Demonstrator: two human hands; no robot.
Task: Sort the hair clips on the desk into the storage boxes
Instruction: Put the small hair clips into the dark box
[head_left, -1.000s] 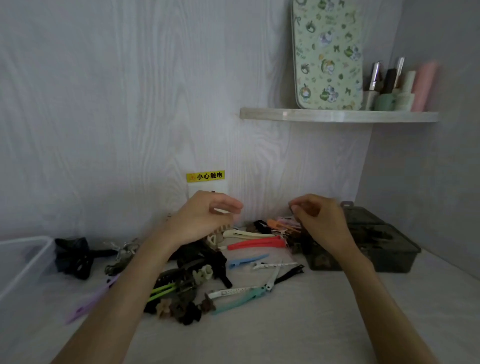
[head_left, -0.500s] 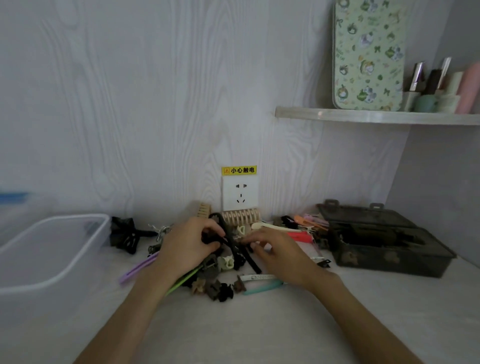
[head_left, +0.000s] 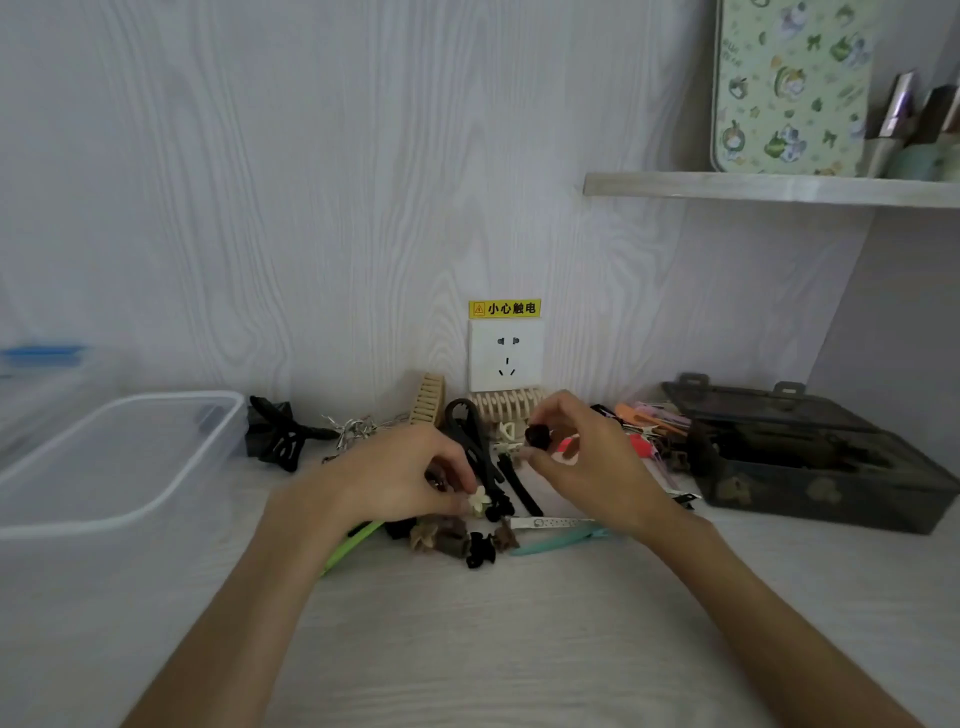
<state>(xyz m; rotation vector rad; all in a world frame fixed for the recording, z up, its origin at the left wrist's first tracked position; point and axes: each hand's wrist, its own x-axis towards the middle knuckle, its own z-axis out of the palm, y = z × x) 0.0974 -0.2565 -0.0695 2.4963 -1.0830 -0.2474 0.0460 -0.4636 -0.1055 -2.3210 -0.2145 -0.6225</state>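
Both hands have shifted since half a second ago: the right hand (head_left: 587, 457), which lay flat on the pile, is now lifted just above it with thumb and forefinger pinched on a small dark claw clip (head_left: 537, 435). The left hand (head_left: 400, 478) has slid toward the front of the heap, and its fingertips now close on a tiny cream flower clip (head_left: 478, 501); whether that clip is truly gripped or only touched is hard to tell through the blur.

That change suggests the picking step is under way, with one clip freed from the tangle and ready to be carried off.

Most of the hair clips (head_left: 467, 540) lie heaped on the desk (head_left: 467, 649) near its back edge, below the wall socket (head_left: 505, 354). Long black clips, a green one and a teal one stick out of the heap, with small brown and black claws at its front. A second cluster of pink and orange clips (head_left: 649, 421) sits just beside the dark storage box (head_left: 810, 457), at the desk's right back corner. This box appears to hold dark items already. The clear storage box (head_left: 119, 457) stands at the left edge, well apart from the pile and looking almost bare.

Sorting seems at an early stage, since the bulk of the clips is not yet boxed.
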